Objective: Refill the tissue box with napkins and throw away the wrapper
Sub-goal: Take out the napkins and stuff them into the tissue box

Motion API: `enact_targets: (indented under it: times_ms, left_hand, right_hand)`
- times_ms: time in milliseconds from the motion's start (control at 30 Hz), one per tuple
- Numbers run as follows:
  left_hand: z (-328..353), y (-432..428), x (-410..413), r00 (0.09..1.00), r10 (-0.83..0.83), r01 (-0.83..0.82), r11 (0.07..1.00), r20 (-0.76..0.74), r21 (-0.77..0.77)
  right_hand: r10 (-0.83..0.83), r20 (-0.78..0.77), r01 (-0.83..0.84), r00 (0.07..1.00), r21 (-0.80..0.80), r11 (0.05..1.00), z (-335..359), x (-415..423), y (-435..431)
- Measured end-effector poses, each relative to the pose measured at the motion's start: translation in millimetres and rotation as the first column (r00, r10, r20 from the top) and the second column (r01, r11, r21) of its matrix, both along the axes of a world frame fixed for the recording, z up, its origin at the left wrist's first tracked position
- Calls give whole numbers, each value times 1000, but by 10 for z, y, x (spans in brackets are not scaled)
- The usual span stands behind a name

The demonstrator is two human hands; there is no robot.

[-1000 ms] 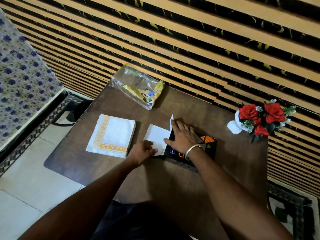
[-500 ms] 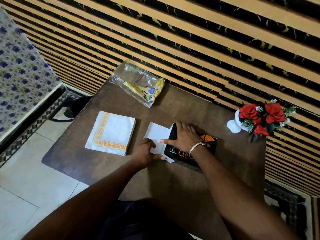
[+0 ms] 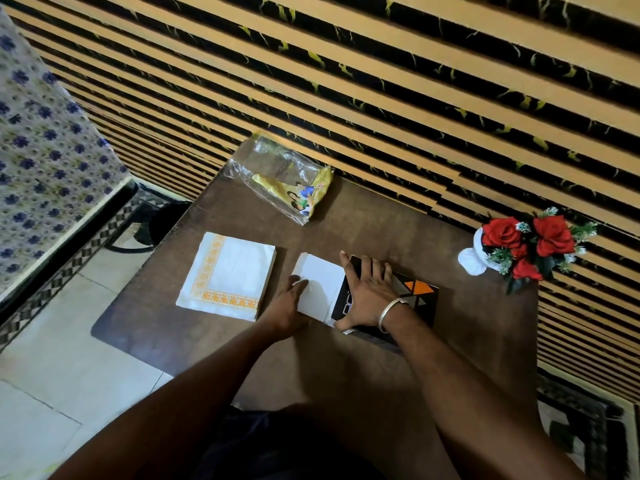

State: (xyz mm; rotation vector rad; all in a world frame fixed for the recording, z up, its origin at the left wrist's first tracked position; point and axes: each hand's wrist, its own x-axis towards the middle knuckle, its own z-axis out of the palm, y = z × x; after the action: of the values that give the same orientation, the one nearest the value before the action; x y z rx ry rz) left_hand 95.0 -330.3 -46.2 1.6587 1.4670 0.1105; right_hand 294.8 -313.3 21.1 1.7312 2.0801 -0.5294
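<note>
A black tissue box [image 3: 419,289] with orange triangles lies flat on the brown table [image 3: 349,362]. My right hand [image 3: 367,295] presses down on its top, fingers spread, thumb hooked over the near edge. A white wad of napkins [image 3: 320,273] sticks out of the box's left end. My left hand [image 3: 288,306] rests on that wad's near left corner. To the left, apart from the box, lies a stack of white napkins with an orange border [image 3: 228,276]. The crumpled clear and yellow wrapper [image 3: 291,181] sits at the table's back edge.
A white vase of red roses [image 3: 526,242] stands at the table's right, close to the striped wall. A flowered cloth [image 3: 41,150] hangs at the left above a tiled floor [image 3: 52,358]. A patterned rug [image 3: 588,427] lies at the lower right.
My right hand has spread flatter over the box. My left hand has slid along the white wad, and the small flap that stood up at the box's end no longer shows.
</note>
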Motion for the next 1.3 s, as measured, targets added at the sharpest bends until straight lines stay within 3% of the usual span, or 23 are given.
enact_targets:
  times_ms: [100,200,267,333,433,533,667,967,1300]
  left_hand:
    - [86,44,-104,992,65,-67,998,108,17]
    - [297,86,-274,918,324,-368,909,228,193]
    - [335,156,-530,836,519,-547,766,177,338]
    - [277,277,-857,747,665,-620,685,18,382]
    - [203,420,-1241,648,720,-700,691,-246,180]
    - [194,478,-1405,668,691,-710,703,-276,41]
    - [225,563,-1423,687,646,-691,722,-331,-25]
    - [285,736,-1438,659,738,-744,611,-147,-271]
    - [389,807,-1568,753,657,-584,654,-22,-481]
  right_hand:
    - [-3,-4,3,1000,9,1000,6,12,26]
    - [-13,2,13,1000,7,1000,1,27,59]
    - [-16,3,16,1000,-1,1000,-7,31,74]
    - [-12,8,12,1000,5,1000,-11,27,85]
    - [-14,11,14,1000,9,1000,-14,25,100]
    - [-21,18,21,1000,1,1000,-12,29,109]
    - [-21,17,22,1000,-18,1000,-11,17,94]
    - [-8,33,9,999,-14,1000,-5,-6,32]
    - [-16,57,18,998,-23,1000,23,-47,18]
